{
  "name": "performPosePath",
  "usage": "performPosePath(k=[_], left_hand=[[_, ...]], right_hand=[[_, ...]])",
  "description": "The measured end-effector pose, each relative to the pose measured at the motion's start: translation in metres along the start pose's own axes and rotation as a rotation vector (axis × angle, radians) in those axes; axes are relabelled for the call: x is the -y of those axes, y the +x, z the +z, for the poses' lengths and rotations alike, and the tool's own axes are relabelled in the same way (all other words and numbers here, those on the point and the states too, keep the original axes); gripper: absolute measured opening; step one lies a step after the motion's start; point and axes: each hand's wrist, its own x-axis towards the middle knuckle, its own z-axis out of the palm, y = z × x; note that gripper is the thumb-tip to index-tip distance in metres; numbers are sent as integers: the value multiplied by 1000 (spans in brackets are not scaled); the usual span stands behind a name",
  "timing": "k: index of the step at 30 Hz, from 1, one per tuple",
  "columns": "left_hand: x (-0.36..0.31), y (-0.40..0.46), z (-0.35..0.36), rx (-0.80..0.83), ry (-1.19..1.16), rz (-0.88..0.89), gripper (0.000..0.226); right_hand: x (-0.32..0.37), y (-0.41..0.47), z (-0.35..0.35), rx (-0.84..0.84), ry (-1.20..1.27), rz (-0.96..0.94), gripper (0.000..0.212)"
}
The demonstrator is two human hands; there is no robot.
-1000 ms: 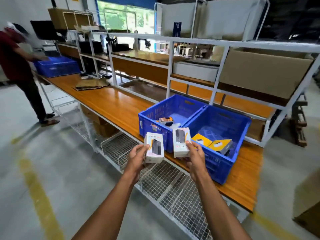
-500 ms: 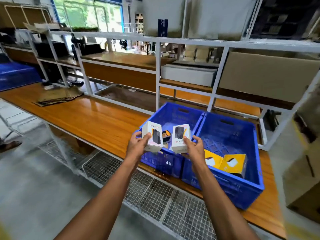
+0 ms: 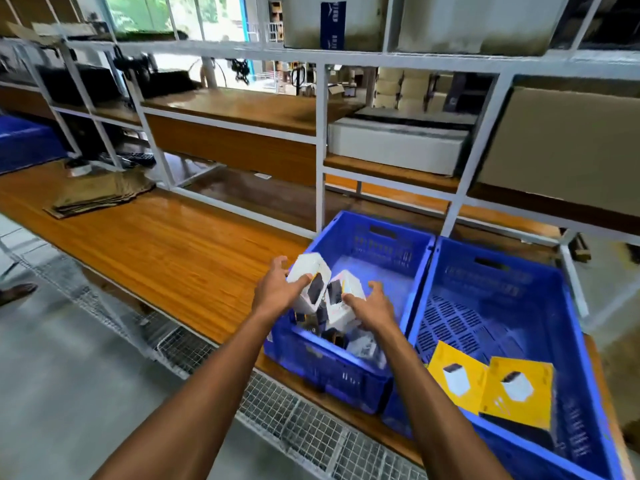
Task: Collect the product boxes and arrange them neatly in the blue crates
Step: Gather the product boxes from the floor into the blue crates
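A person's left hand (image 3: 277,292) grips a white product box (image 3: 309,284), thumb across its face, and the right hand (image 3: 372,306) grips a second white box (image 3: 341,301) just beside it. Both boxes tilt, long axes slanting down toward the jumbled boxes directly beneath, inside the left blue crate (image 3: 391,244). The right blue crate (image 3: 575,341) holds two yellow boxes (image 3: 491,389), off to the right hand's side.

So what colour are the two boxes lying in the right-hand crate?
Bright yellow boxes with a white product pictured on top; the head view shows them.
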Motion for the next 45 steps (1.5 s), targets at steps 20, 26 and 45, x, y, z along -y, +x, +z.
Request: performPosePath(k=[20, 26, 45], left_hand=[[10, 11, -3, 180, 386, 237, 16], [8, -48, 6, 253, 299, 420, 19], [16, -396, 152, 933, 324, 773, 18]], right_hand=[[10, -27, 17, 14, -60, -51, 26], [-14, -85, 5, -214, 39, -124, 8], [-278, -449, -71, -787, 17, 299, 10]])
